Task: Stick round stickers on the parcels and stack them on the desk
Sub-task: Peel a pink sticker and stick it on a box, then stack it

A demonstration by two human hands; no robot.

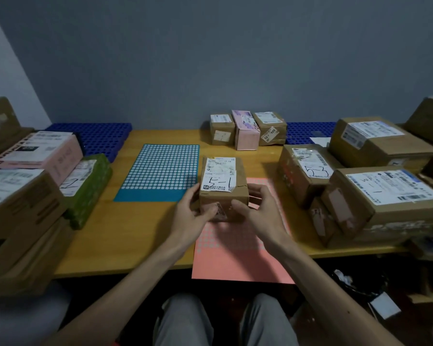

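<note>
Small brown cardboard parcel [222, 196]: boxy, with dented corners and glossy tape on the near face. It is held between both grips, over the far end of the pink sticker sheet [238, 248]. Cannot tell whether it rests on the sheet.

- Left grip [194, 212] curls round the parcel's left side, thumb on the near face.
- Right grip [256, 208] wraps the right side, its thumb also on the near face.
- The white shipping label on top has "5-1" handwritten in black marker. The printed text is too small to read.
- The pink sheet is smooth paper with rows of pale round dots, and it overhangs the near edge of the wooden tabletop [135, 236].

Just beyond the left grip, a blue sticker sheet [160, 171] lies flat, with a grid of white dots. To the right of the right grip are taped cardboard parcels marked "5-3" [308, 171] and "3-1" [388, 193]. Left of the left grip is a green patterned parcel [93, 188].
</note>
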